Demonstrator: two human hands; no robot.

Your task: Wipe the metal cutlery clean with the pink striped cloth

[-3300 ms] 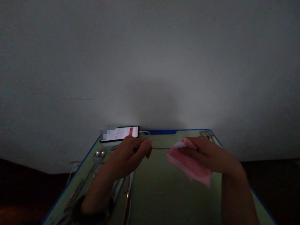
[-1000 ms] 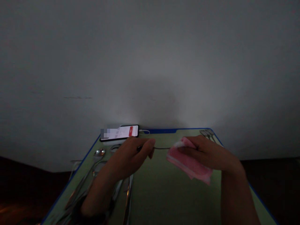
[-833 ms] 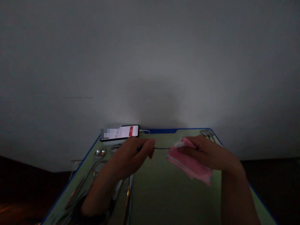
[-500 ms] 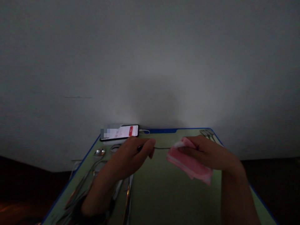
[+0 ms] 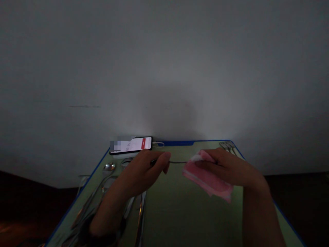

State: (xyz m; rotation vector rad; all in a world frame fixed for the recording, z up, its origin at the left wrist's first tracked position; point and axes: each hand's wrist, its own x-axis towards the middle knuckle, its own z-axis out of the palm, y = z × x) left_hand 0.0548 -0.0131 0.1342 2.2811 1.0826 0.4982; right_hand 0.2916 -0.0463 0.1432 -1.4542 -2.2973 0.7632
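My left hand (image 5: 147, 168) is closed around one end of a thin-stemmed piece of cutlery (image 5: 178, 162). Its dark end shows behind the thumb, but its kind is hidden. A pink cloth (image 5: 208, 176) with white stripes is pinched in my right hand (image 5: 226, 164), folded about the other end of the stem. Only the short middle of the stem shows between the hands, held roughly level above the green table (image 5: 177, 212).
On the left lie several pieces of cutlery, among them a shiny spoon (image 5: 109, 167) and long metal handles (image 5: 140, 216). A phone (image 5: 132, 145) with a white cable rests at the back left. Forks (image 5: 227, 147) lie in the back right corner. A grey wall (image 5: 169, 68) stands behind.
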